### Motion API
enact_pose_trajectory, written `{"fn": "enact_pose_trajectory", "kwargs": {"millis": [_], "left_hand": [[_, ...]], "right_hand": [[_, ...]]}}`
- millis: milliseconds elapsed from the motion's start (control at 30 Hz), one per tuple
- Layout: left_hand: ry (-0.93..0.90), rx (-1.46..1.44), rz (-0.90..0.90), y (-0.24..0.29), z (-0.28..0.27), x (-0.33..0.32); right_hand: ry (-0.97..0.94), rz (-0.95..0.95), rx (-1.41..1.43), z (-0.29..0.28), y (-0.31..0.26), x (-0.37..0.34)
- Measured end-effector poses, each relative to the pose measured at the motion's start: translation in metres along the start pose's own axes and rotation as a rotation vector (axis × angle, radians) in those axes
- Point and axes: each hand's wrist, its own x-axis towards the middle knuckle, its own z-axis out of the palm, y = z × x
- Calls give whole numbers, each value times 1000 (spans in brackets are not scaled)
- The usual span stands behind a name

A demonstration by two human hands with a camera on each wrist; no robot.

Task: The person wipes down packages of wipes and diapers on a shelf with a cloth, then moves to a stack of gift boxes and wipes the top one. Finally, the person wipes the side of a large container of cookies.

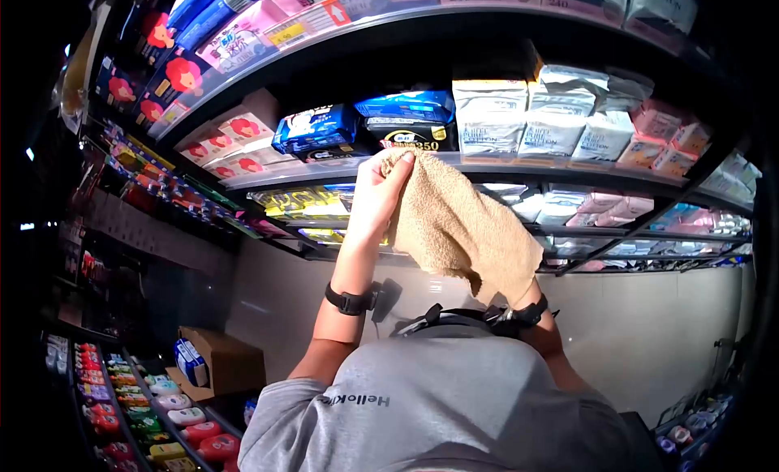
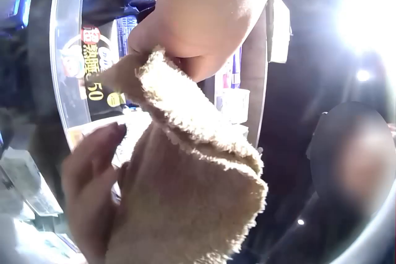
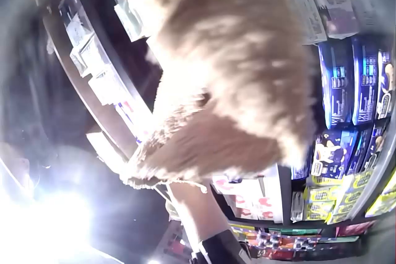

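Observation:
In the head view, my left hand is raised before the shelf and pinches the top corner of a tan towel between thumb and fingers. The fluffy towel hangs down to the right, with a folded, uneven lower edge. It covers my right hand in the head view. From the left wrist, the right hand shows beside the towel, its fingers loosely extended against it, and the left hand grips the fold above. Close up and blurred, the towel fills much of the right wrist view.
Shelves ahead hold blue packs, white cotton packs and pink packs. An open cardboard box stands at lower left, near rows of colourful bottles. Pale floor lies below the shelves.

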Motion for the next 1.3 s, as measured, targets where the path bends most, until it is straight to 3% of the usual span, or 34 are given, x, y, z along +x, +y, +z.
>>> {"fn": "enact_pose_trajectory", "kwargs": {"millis": [267, 300, 433, 467, 533, 600, 667, 733, 800, 867, 933, 1000, 1133, 1200, 1300], "left_hand": [[275, 108, -6, -43, -84, -26], [330, 89, -94, -44, -97, -31], [389, -514, -206, -53, -146, -42], [366, -599, -220, -51, -153, -47], [312, -568, -28, -63, -169, -54], [380, -599, 101, -60, -171, -46], [397, -718, 39, -84, -193, -35], [375, -567, 66, -90, -207, -24], [408, 169, 246, -91, -223, -11], [471, 943, 500, -87, -246, -1], [373, 1082, 485, -88, -273, 3], [430, 1055, 481, -89, -301, 5], [390, 998, 434, -84, -360, 1], [371, 1034, 454, -86, -386, -1], [380, 1060, 458, -77, -427, 1]], "right_hand": [[135, 178, -161, -13, 29, 28], [152, 196, -183, -15, 35, 33], [219, 236, -309, -17, 62, 54], [120, 215, -407, -9, 65, 49], [66, 133, -541, 9, 84, 55], [195, 80, -584, 11, 106, 79], [244, -120, -897, -28, 137, 98], [334, -240, -1250, -33, 169, 118], [264, -524, -1471, -25, 208, 143], [220, -657, -1638, -23, 246, 168], [232, -603, -1812, -5, 278, 178], [271, -597, -2099, 7, 314, 192], [291, -268, -2180, 35, 349, 211], [187, -432, -2200, 33, 365, 223], [141, -393, -2295, 30, 392, 242]]}}
